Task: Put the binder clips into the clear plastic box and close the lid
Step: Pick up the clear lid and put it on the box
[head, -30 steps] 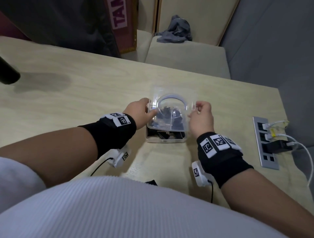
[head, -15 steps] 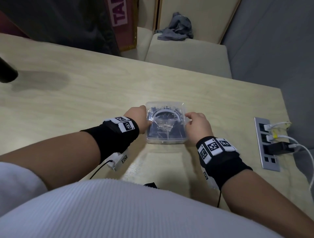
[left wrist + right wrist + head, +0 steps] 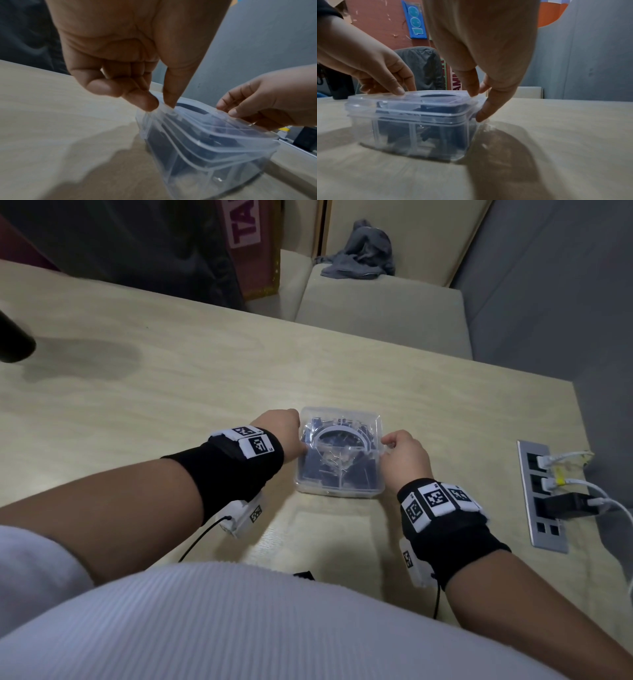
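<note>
We are holding the box (image 3: 339, 489) from both sides as it is sitting on the surface (image 3: 171, 378), with its lid (image 3: 342, 440) lying down on top of it. Our left hand (image 3: 281, 433) is pinching the lid's left edge, thumb tip pressing on top and curled fingers (image 3: 142, 101) tucked against the rim below. Our right hand (image 3: 406, 455) is gripping the right edge, fingers (image 3: 471, 83) bearing down on the lid's corner while the thumb is reaching down the box's side wall. The dark clips (image 3: 436, 108) are lying heaped inside the box, showing through the clear walls and lid. We cannot tell whether the lid is fully snapped shut all round. To the right of the box, well apart, a power strip (image 3: 544, 498) is sitting sunk in the surface with white cables (image 3: 613, 501) plugged into it. At the far left edge a dark object (image 3: 13, 340) is casting a shadow on the surface.
</note>
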`<state>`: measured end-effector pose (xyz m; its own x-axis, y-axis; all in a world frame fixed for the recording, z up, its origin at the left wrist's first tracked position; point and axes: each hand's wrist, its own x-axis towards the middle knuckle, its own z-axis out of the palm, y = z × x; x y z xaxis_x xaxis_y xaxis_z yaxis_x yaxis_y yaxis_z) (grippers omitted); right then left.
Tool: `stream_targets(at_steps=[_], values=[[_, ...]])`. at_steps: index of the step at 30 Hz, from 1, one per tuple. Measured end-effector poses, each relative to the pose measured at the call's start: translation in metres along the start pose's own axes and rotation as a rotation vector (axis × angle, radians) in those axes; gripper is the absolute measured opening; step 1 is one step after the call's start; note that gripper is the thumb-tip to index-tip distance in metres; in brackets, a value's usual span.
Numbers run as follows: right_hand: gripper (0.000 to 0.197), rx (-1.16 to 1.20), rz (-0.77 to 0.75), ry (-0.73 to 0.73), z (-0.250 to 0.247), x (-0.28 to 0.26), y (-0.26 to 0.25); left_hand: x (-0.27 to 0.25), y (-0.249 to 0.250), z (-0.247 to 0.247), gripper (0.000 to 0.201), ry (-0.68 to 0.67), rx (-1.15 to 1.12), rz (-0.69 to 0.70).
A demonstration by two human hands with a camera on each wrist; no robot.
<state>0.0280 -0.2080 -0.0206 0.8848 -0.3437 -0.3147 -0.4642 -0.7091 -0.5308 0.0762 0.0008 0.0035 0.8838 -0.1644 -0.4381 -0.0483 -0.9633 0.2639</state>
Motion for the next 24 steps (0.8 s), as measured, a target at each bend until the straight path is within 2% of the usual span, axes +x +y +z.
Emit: stream_targets(at_steps=[16, 20, 24], values=[[0.030, -0.009, 0.032, -0.107, -0.009, 0.005, 0.001, 0.000, 0.005, -0.003, 0.040, -0.028, 0.036, 0.025], [0.035, 0.022, 0.023, -0.067, -0.006, -0.006, 0.002, 0.000, 0.004, -0.001, 0.033, -0.002, -0.001, -0.004], [0.047, 0.122, 0.028, -0.034, -0.003, -0.019, 0.003, 0.002, 0.000, 0.003, 0.038, 0.043, -0.087, 0.010]])
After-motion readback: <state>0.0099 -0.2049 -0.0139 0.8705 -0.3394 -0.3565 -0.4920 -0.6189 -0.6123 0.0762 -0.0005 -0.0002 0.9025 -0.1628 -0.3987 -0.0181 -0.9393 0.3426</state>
